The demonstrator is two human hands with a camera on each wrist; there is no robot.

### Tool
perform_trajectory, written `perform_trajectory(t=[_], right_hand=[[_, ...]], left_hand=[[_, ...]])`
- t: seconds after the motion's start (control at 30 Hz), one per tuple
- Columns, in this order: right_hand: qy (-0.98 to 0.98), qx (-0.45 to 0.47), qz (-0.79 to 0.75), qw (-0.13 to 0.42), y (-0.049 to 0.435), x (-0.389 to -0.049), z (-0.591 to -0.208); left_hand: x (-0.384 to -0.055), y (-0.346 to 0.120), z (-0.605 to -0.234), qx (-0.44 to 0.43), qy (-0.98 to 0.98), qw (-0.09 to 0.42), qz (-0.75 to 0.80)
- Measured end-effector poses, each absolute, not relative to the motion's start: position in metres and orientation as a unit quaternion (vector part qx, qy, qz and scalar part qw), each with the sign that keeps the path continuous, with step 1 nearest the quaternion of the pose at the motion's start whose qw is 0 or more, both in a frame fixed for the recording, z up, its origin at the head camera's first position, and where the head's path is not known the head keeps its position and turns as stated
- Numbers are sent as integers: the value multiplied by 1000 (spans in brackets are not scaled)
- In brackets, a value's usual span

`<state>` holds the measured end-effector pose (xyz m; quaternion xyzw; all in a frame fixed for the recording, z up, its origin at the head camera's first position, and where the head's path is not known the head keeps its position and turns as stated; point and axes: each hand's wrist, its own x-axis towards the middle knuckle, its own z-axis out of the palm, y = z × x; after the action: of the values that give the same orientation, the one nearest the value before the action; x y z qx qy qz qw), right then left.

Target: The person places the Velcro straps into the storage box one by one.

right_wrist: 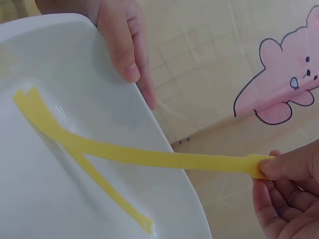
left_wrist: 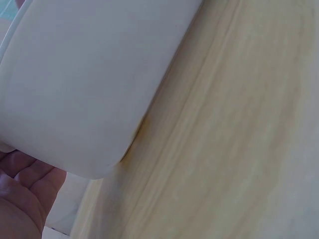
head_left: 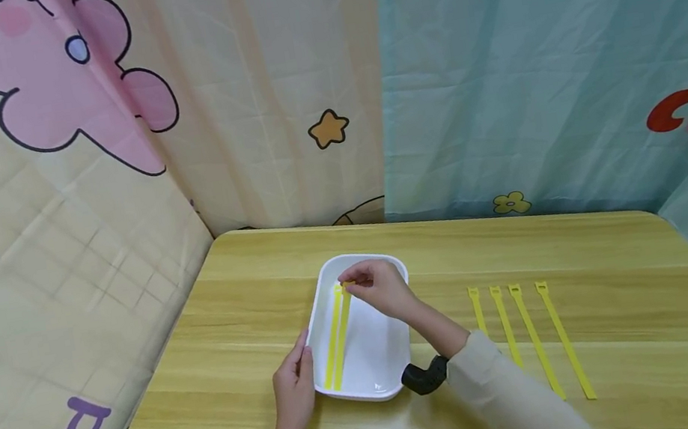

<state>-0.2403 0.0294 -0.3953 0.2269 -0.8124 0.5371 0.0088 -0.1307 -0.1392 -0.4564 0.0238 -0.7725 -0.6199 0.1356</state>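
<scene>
A white plastic tray (head_left: 381, 352) sits on the table, its left rim gripped by my left hand (head_left: 294, 390), thumb along the edge and fingers outside. Over the tray's far part, my right hand (head_left: 383, 287) pinches the slotted head of a yellow cable strap (right_wrist: 209, 162) between thumb and fingers. That strap's head is raised and its tail reaches down to the tray's floor. Another yellow cable strap (right_wrist: 107, 186) lies in the tray beside it, the tails overlapping in the right wrist view. The left wrist view shows mostly the tray's outer wall (left_wrist: 94, 84).
Several more yellow cable straps (head_left: 565, 340) lie in a row on the wooden table (head_left: 209, 389), right of the tray; the right sleeve (head_left: 502, 385) partly covers some. Printed curtains (head_left: 278, 104) hang behind the table and along its left side. Black wrist devices (head_left: 426, 375) sit at both wrists.
</scene>
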Motion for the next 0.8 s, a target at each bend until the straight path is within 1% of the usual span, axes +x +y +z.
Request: perform_trajectory(t=[0.17,0.5,0.8], right_hand=[[-814,203,544,-9,28,-250,-404],[-810,152,565,-20,30,-269,-420],[-794,118,595,-34,32,-273,-427]], left_hand=[[-131,-139,-457,24,-774,138,-618],[-132,-139,-458,23,-772,136,-620],[-131,-139,-458,29,-770,133,-623]])
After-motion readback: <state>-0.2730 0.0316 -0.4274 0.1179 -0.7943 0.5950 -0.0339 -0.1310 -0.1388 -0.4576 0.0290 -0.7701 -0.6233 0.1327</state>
